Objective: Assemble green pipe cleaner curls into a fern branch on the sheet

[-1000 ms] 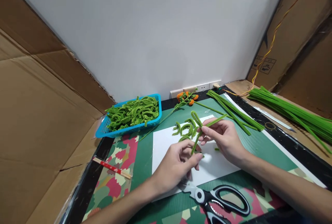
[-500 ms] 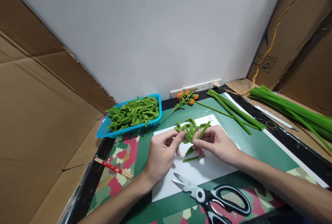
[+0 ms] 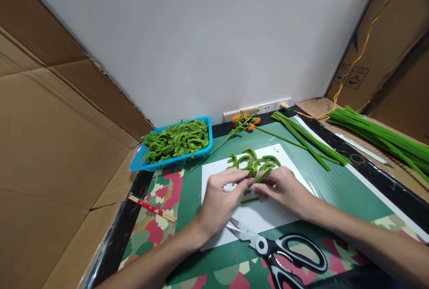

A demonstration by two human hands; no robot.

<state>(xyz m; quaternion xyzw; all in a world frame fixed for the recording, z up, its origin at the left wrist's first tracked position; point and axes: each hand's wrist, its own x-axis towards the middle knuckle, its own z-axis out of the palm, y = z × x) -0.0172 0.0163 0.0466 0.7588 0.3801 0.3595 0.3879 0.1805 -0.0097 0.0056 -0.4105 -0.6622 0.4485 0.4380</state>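
Observation:
Over a white paper sheet [image 3: 264,215], my left hand [image 3: 223,197] pinches short green fuzzy stem pieces [image 3: 263,176] between thumb and fingers. My right hand [image 3: 286,193] grips the same small bundle from the other side, and the fingertips of both hands nearly meet. Behind them on the paper lie several curled green fuzzy pieces [image 3: 250,159]. One straight green piece [image 3: 250,200] rests on the paper below the fingers. Scissors [image 3: 281,253] with black and grey handles lie partly open in front of the hands, blade tips close to my left wrist.
A blue basket [image 3: 174,159] of green curled pieces stands at back left. An orange-flowered stem [image 3: 246,121] lies by the wall. Long green stems [image 3: 308,141] and a larger bundle [image 3: 378,139] are on the right. Chopsticks [image 3: 152,208] lie at left.
My hands have come closer together, and the green pieces between them are now bunched. The whole view has shifted slightly.

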